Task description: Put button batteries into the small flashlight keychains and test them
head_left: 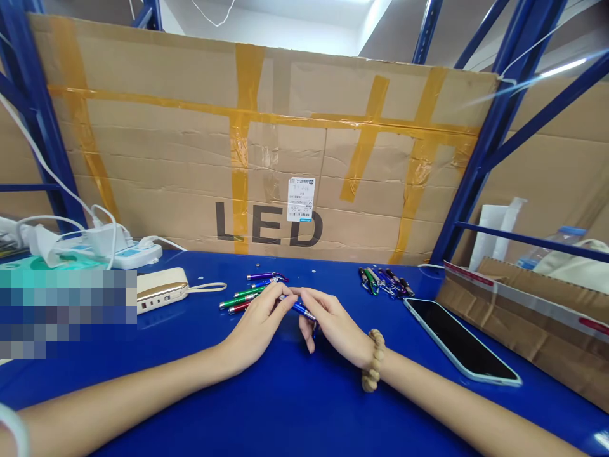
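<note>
Blue pen (302, 309): held just above the blue counter (285, 406), between the fingertips of both hands, near the middle of the view
Left hand (259, 325): grip closed on the pen's left end, thumb and forefinger pinched around it
Right hand (333, 325): grip clamped on the other end; a bead bracelet (373, 363) is worn at the wrist
Step in hand: judged to be a two-handed working of the one pen, perhaps a twist or a fitting; which of the two cannot be told
Next move: a steady pinch at both ends is called for, since the pen is slim and looks smooth
Loose pens (245, 297): laid just behind the left hand; a second bunch (385, 281) is laid well apart, near the phone (459, 339)
</note>
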Motion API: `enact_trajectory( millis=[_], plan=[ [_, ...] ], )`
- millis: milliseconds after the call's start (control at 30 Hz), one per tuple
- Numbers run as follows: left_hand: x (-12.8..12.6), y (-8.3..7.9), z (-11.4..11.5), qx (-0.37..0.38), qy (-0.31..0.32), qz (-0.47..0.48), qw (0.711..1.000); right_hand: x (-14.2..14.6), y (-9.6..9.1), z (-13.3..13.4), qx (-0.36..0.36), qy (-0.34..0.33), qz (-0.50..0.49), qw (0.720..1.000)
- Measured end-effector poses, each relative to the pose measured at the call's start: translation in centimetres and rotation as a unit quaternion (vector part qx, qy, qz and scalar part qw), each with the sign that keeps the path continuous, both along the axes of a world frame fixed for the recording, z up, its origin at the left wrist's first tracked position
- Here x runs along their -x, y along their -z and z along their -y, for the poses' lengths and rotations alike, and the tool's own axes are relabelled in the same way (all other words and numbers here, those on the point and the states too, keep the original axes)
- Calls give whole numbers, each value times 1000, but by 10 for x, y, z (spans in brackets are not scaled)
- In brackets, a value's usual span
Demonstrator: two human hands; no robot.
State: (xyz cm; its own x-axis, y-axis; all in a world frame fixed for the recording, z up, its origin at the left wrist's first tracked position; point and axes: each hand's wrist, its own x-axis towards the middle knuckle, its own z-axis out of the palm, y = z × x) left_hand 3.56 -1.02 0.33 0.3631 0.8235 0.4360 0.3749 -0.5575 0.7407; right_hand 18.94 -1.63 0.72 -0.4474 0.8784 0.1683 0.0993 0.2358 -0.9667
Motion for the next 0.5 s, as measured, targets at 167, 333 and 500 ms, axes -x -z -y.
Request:
enact_trajectory(
  millis=[167,333,500],
  plan=[
    [0,0,4,-11,29,18,999,4,1,0,83,-12,-58,995],
    [0,0,5,-53,3,38,998,0,-5,6,-78,-4,124,989],
    [1,1,2,0,-32,131,991,-14,-15,4,-369,55,309,875]
  ],
)
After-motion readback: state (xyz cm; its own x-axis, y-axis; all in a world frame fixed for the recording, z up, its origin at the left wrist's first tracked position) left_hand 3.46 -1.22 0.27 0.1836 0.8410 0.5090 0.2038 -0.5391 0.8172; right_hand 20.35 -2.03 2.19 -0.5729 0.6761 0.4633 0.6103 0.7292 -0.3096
